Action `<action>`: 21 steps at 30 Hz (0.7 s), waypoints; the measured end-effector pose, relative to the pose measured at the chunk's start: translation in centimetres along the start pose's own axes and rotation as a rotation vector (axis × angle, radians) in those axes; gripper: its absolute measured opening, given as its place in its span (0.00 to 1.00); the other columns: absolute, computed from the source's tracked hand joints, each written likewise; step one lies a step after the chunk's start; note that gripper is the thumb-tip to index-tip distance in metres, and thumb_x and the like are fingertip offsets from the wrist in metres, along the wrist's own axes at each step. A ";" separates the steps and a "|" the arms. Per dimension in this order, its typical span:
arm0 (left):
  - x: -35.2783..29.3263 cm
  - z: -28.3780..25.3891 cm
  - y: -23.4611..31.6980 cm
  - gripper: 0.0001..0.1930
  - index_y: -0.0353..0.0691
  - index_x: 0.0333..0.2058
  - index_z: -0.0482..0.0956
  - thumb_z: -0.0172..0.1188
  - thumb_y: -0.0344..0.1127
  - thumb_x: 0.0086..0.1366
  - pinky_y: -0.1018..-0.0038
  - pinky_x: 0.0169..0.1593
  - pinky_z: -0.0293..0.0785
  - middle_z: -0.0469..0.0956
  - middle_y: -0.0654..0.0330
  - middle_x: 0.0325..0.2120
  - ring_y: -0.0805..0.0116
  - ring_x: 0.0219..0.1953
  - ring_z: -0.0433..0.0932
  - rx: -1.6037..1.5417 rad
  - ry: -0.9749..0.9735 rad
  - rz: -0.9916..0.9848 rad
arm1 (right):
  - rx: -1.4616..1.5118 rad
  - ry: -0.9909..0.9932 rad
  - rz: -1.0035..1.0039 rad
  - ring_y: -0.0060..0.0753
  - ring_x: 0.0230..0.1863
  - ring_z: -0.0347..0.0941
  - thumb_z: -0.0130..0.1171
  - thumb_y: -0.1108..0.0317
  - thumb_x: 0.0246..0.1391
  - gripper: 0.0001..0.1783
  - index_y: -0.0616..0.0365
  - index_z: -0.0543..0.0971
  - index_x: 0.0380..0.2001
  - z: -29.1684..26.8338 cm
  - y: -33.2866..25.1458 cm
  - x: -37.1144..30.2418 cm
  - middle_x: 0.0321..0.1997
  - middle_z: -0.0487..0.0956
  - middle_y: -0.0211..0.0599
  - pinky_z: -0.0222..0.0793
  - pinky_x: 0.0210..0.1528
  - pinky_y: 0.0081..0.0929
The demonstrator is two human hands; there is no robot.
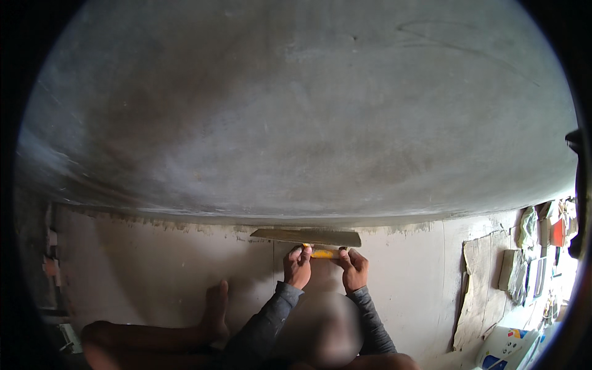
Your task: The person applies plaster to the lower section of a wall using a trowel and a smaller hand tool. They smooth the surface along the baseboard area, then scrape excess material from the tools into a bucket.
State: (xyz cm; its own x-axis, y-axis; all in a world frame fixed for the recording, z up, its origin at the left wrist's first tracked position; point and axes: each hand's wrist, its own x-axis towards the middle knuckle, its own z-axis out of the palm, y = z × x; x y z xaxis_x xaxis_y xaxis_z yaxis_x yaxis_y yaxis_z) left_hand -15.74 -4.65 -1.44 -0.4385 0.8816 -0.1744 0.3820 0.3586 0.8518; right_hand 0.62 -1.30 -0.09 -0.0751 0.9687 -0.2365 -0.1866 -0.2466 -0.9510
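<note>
My left hand (297, 269) and my right hand (354, 270) are both closed on a plastering trowel, one at each end of its yellow handle (325, 253). Its long, flat grey blade (308, 236) lies crosswise just beyond my fingers, one end tapering to the left. The blade is close to the foot of a grey plastered wall (320, 135); whether it touches the wall I cannot tell. Beneath the trowel lies a pale tiled floor (394, 277), with grey smears of plaster along the wall's base.
My bare foot (216, 308) rests on the floor at the left. Over on the right are a torn cardboard sheet (478, 290), a grey block (510, 269), mixed clutter with a red item (558, 233), and a white bucket (509, 348) near the lower edge.
</note>
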 end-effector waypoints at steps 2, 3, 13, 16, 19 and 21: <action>-0.1 -0.1 0.2 0.17 0.33 0.37 0.81 0.53 0.43 0.73 0.65 0.38 0.74 0.82 0.50 0.29 0.57 0.30 0.80 -0.010 0.005 -0.003 | -0.273 0.000 0.165 0.19 0.32 0.71 0.57 0.62 0.68 0.18 0.67 0.76 0.29 -0.2 -0.8 -0.2 0.27 0.73 0.28 0.72 0.38 0.27; 0.0 0.0 0.5 0.17 0.33 0.36 0.81 0.53 0.43 0.74 0.65 0.37 0.73 0.81 0.50 0.28 0.58 0.29 0.78 -0.103 0.052 0.046 | -0.439 0.009 0.288 0.22 0.36 0.76 0.57 0.63 0.69 0.17 0.69 0.77 0.31 -0.5 -1.4 0.3 0.32 0.76 0.32 0.81 0.45 0.30; -2.1 -0.3 2.1 0.15 0.33 0.37 0.80 0.55 0.42 0.74 0.68 0.33 0.71 0.77 0.53 0.25 0.61 0.26 0.75 -0.195 0.025 0.117 | 0.019 -0.045 0.097 0.30 0.43 0.80 0.57 0.60 0.69 0.20 0.73 0.79 0.41 -1.5 -2.4 -1.5 0.39 0.81 0.38 0.81 0.50 0.33; -2.1 0.2 1.4 0.15 0.33 0.42 0.82 0.55 0.41 0.74 0.68 0.38 0.75 0.82 0.51 0.30 0.59 0.31 0.81 -0.023 -0.030 -0.001 | -0.027 -0.047 0.111 0.30 0.43 0.79 0.56 0.61 0.70 0.19 0.73 0.79 0.42 -2.1 -1.4 -1.3 0.39 0.80 0.38 0.81 0.50 0.33; -1.7 0.9 0.7 0.15 0.33 0.42 0.82 0.55 0.41 0.74 0.68 0.39 0.76 0.83 0.51 0.31 0.57 0.32 0.81 -0.190 -0.039 0.013 | 0.010 -0.013 0.140 0.29 0.43 0.79 0.55 0.61 0.70 0.19 0.73 0.79 0.42 -2.4 -0.4 -1.1 0.39 0.80 0.37 0.81 0.50 0.33; -1.3 1.2 0.5 0.15 0.34 0.42 0.82 0.55 0.40 0.74 0.68 0.39 0.75 0.82 0.52 0.30 0.59 0.32 0.80 -0.176 -0.017 0.069 | -0.033 0.001 0.148 0.27 0.41 0.79 0.55 0.62 0.70 0.19 0.73 0.79 0.41 -2.7 0.2 -0.6 0.38 0.80 0.37 0.81 0.48 0.30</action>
State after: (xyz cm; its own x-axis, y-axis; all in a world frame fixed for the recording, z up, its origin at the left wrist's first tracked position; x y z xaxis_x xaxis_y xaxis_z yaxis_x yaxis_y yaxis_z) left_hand -13.99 -5.24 -1.41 -0.4022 0.9077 -0.1195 0.2619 0.2391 0.9350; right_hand 3.23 -1.83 -0.66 -0.0985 0.9220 -0.3745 -0.1416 -0.3855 -0.9118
